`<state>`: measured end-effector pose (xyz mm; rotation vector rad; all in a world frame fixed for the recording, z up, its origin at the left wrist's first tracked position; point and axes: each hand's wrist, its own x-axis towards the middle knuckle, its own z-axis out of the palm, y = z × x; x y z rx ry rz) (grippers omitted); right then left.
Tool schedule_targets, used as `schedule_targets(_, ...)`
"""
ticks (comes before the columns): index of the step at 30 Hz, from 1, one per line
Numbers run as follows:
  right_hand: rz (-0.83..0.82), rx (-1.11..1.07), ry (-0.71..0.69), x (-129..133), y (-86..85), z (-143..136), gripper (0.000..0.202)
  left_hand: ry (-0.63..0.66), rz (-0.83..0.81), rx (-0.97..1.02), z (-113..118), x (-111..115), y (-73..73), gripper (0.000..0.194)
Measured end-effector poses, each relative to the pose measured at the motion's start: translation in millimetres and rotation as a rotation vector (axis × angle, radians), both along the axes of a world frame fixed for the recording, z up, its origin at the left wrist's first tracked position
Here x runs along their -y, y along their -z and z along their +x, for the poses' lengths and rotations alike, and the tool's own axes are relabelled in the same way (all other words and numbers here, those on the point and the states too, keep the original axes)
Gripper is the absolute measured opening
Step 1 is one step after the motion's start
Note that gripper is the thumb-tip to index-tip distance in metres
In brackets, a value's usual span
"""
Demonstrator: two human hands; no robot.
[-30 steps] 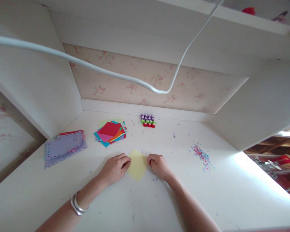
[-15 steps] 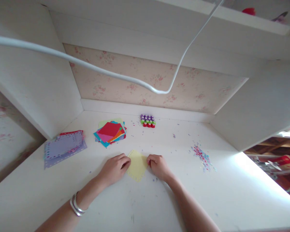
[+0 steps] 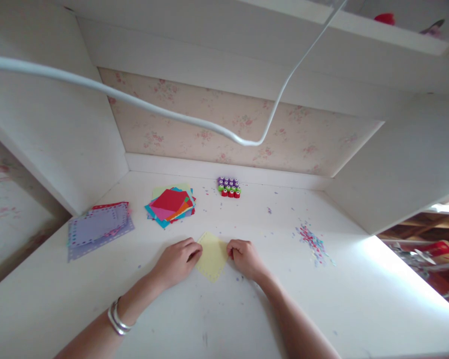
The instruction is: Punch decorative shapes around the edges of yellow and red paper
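Note:
A yellow sheet of paper (image 3: 212, 257) lies turned like a diamond on the white desk, with small punched holes along its edges. Its left corner is pinched in my left hand (image 3: 181, 257), whose wrist carries silver bangles (image 3: 117, 317). My right hand (image 3: 246, 257) is closed at the opposite corner, its curled fingers on the paper's edge. The fingertips of both hands are partly hidden. Beyond the paper stand small craft punches (image 3: 229, 187) in rows of purple, green and red.
A pile of coloured paper sheets (image 3: 171, 205) lies behind my left hand. Hole-edged lilac sheets (image 3: 97, 229) are at the far left. Punched-out confetti (image 3: 312, 242) is heaped on the right, with more bits scattered about. A white cable (image 3: 187, 118) crosses the view above the desk (image 3: 172, 329).

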<state>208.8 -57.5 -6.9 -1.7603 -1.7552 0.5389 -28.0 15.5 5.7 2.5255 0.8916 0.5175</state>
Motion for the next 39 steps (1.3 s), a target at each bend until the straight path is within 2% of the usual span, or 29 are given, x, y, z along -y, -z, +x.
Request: schedule_targets(39, 0.017, 0.017, -0.022, 0.0, -0.7, -1.0, 0.03, 0.001, 0.004, -0.006, -0.5, 0.3, 1.9, 0.018)
